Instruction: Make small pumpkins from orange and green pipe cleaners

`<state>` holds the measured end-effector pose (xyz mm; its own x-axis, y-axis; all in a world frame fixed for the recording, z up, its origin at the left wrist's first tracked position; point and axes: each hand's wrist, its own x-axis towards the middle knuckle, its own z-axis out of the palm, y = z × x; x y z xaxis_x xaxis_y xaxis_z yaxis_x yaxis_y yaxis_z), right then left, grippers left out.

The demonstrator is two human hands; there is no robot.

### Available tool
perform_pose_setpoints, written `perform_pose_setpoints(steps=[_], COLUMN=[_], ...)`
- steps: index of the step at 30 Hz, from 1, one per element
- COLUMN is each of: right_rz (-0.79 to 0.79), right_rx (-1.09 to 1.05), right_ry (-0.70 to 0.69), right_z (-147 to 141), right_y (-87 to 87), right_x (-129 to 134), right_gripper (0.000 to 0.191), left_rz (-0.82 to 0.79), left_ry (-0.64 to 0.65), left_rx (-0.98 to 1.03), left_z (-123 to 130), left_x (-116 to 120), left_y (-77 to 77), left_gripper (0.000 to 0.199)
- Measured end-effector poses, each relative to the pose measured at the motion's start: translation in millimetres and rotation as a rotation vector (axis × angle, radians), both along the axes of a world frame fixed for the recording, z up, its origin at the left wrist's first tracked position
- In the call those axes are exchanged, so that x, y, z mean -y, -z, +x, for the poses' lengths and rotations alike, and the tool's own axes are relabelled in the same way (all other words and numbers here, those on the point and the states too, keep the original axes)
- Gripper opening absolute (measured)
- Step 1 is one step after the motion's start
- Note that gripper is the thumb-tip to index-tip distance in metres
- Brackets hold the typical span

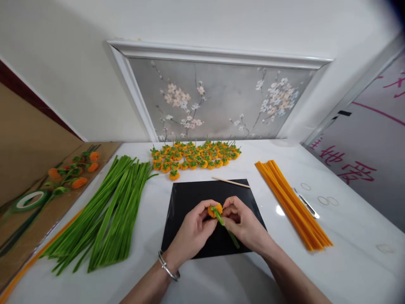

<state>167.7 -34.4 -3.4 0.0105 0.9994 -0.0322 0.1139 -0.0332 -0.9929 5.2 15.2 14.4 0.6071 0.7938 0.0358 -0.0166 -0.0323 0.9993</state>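
Observation:
Over a black mat (186, 198), my left hand (196, 228) pinches a small orange pipe-cleaner pumpkin (212, 211) by its side. A green pipe cleaner (232, 238) lies against the pumpkin's top and trails down to the lower right. My right hand (243, 223) has its fingers closed on that green pipe cleaner close to the pumpkin. The fingertips of both hands nearly meet, and parts of the pumpkin are hidden behind them. A thin wooden stick (232, 182) rests across the mat's far edge.
Green pipe cleaners (117, 215) lie bundled at left, orange ones (292, 207) at right beside a utility knife (308, 204). Several finished pumpkins (193, 156) stand at the back. Green tape (31, 201) and orange flowers (79, 182) sit on brown board far left.

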Motion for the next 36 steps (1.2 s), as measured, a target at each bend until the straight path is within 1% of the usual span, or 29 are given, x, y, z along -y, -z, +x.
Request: perform_pose_setpoints(steps=[1,3,6,9,13,18,21,23,26,29,31,33,35,36], right_rz=[0.008,0.014,0.013,0.017,0.027,0.058,0.090,0.107,0.085,0.033,0.019,0.030,0.074,0.112], right_rx=[0.013,0.045,0.076,0.110,0.162,0.149,0.156,0.129,0.002,-0.126,-0.160,-0.112,0.028,0.116], right_ry=[0.002,0.002,0.002,0.003,0.002,0.055,0.099,0.119,0.114,0.103,0.107,0.101,0.090,0.087], right_z=[2.8,7.1,9.5,7.2,0.8,-3.5,-4.7,-6.1,-8.6,-9.9,-9.7,-8.6,-6.6,-5.3], right_y=[-0.9,-2.7,-4.7,-7.0,-10.9,-12.3,-12.1,-11.5,-9.3,-7.0,-6.6,-7.4,-9.0,-10.0], right_x=[0.5,1.7,3.3,5.1,7.2,8.2,9.3,10.2,10.7,10.1,9.8,9.7,9.4,9.2], right_gripper=[0.018,0.017,0.014,0.010,0.006,0.007,0.010,0.012,0.016,0.022,0.023,0.020,0.015,0.012], left_rz=[-0.056,-0.134,-0.151,-0.122,-0.034,0.054,0.097,0.138,0.152,0.098,-0.001,-0.146,-0.257,-0.282], left_ry=[0.007,-0.026,-0.111,-0.157,-0.163,-0.166,-0.179,-0.182,-0.176,-0.181,-0.180,-0.171,-0.164,-0.165], left_rx=[0.005,-0.020,-0.072,-0.070,-0.077,-0.097,-0.119,-0.145,-0.158,-0.131,-0.084,-0.021,0.024,0.034], left_z=[-0.7,-1.5,-1.1,0.0,1.2,0.9,-0.1,-0.6,-0.3,1.7,3.8,5.9,7.4,7.7], left_x=[-1.1,-3.1,-4.8,-4.6,-2.2,-0.2,0.1,0.8,3.3,7.3,9.8,11.5,11.8,11.6], left_y=[-1.6,-2.5,1.0,5.8,8.9,10.6,12.0,12.3,11.1,8.4,6.4,4.8,3.5,2.9], left_gripper=[0.025,0.019,0.018,0.017,0.016,0.017,0.017,0.016,0.016,0.017,0.017,0.018,0.021,0.022])
